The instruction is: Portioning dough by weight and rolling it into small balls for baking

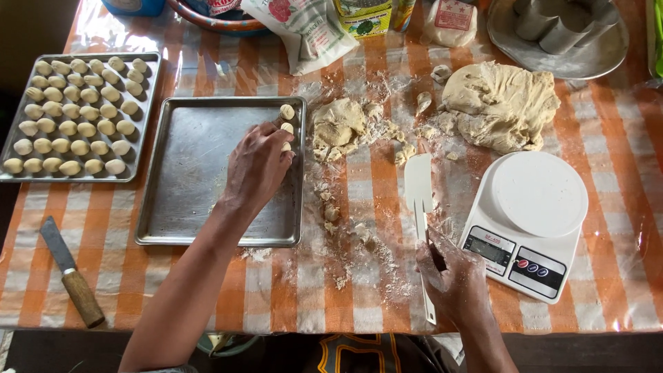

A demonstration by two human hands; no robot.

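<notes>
From the head camera, the left hand (257,166) pinches a small pale dough piece (285,146) at the right edge of the rectangular steel baking tray (207,207). The right hand (452,280) is closed around a flat white plastic scraper (418,186), with the white digital kitchen scale (528,221) just right of it.

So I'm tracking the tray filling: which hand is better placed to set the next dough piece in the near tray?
Left hand: over the near tray, beside its dough pieces. Right hand holds the white scraper.
</notes>
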